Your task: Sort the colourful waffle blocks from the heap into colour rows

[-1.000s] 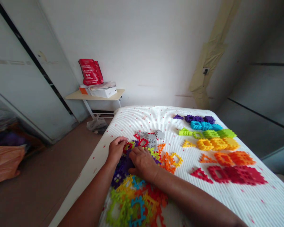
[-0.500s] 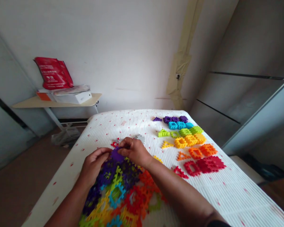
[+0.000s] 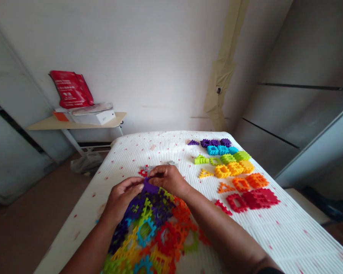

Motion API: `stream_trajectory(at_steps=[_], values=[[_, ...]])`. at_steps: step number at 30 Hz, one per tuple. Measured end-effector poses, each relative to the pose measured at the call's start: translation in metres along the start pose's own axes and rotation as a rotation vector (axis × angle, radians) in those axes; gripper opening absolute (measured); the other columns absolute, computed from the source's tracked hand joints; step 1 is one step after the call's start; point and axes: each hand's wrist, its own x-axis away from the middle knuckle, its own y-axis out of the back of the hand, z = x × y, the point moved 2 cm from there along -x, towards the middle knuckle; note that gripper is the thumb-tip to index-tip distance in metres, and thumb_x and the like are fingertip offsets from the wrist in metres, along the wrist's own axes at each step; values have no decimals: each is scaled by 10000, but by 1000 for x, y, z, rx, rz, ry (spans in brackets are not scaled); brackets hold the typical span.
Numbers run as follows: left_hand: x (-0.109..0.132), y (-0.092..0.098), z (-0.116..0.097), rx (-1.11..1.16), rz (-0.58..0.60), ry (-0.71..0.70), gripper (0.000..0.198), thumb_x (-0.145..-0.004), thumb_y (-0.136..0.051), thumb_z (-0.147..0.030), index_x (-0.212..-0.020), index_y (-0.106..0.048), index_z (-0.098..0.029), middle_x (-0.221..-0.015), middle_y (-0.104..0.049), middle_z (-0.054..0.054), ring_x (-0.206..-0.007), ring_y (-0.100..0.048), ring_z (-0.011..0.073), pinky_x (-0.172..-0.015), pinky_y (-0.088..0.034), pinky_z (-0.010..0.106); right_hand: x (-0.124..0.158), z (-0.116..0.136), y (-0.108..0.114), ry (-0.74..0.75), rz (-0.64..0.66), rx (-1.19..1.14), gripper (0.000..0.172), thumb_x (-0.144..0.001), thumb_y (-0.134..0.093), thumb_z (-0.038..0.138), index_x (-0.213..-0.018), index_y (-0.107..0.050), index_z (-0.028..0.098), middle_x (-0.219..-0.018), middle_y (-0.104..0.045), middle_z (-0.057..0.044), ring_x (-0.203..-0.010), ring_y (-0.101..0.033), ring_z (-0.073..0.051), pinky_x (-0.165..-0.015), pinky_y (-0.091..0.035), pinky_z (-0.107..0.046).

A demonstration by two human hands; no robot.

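Between my two hands is a flat purple piece [image 3: 151, 186], its edges partly covered by fingers. My left hand [image 3: 124, 196] pinches it from the left, and my right hand [image 3: 170, 180] grips its right side with bent fingers. Below them spreads a mixed pile of toothed plastic pieces, among them a blue ring [image 3: 146, 231], a red piece [image 3: 167, 238] and yellow ones [image 3: 128, 245]. Just beyond my hands lie a small red piece [image 3: 143, 171] and a grey piece [image 3: 171, 163].
Rows sorted by colour lie at the right of the white cover [image 3: 165, 146]: purple [image 3: 215, 143], blue [image 3: 218, 150], green, yellow [image 3: 234, 168], orange [image 3: 250, 182] and red [image 3: 253, 199]. A side table [image 3: 50, 123] at the left holds a red bag [image 3: 71, 89].
The whole view has shifted slightly, so things sit further right. Both hands still hold the purple piece, which appears more tilted and narrower.
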Motion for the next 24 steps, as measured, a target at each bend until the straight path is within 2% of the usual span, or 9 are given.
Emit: stream_trajectory(at_steps=[6, 13, 16, 18, 21, 24], values=[[2, -3, -3, -8, 56, 0, 234, -614, -672, -350, -753, -635, -166, -598, -597, -21, -559, -525, 120, -549, -404, 219, 0, -3, 0, 18, 4, 10, 145, -711, -631, 252, -809, -666, 151, -719, -631, -1, -622, -536, -102, -597, -428, -220], [4, -6, -6, -52, 93, -12, 241, -623, -644, -351, -770, -622, -162, -616, -581, -14, -566, -515, 123, -564, -400, 235, 0, -1, 1, 45, -4, 50, 164, -747, -597, 262, -845, -663, 149, -754, -646, -16, -649, -562, -110, -604, -435, -227], [2, -6, -4, -36, 82, -19, 211, -632, -641, -341, -747, -622, -165, -583, -569, -27, -547, -504, 115, -564, -394, 231, -1, 5, 8, 83, -121, 250, 208, -769, -585, 264, -934, -646, 153, -854, -646, -48, -733, -573, -131, -666, -446, -257], [0, -4, -2, 6, 38, 1, 204, -624, -648, -333, -741, -624, -167, -559, -569, -34, -526, -497, 109, -553, -387, 227, 0, 12, 12, 143, -142, 422, 239, -772, -596, 277, -979, -634, 163, -923, -638, -66, -848, -567, -161, -755, -438, -295], [-2, -3, 2, 64, -13, 33, 206, -614, -657, -334, -727, -620, -166, -526, -564, -40, -496, -483, 102, -519, -368, 218, 3, 21, 8, 256, -5, 630, 411, -732, -648, 318, -1107, -575, 166, -1082, -597, -91, -1017, -507, -207, -873, -391, -352], [-3, -2, 5, 111, -27, 40, 217, -611, -672, -337, -723, -612, -161, -518, -555, -41, -487, -476, 96, -502, -361, 211, 8, 27, -4, 284, 85, 845, 573, -698, -672, 346, -1208, -491, 157, -1191, -535, -111, -1053, -462, -247, -905, -361, -404]])
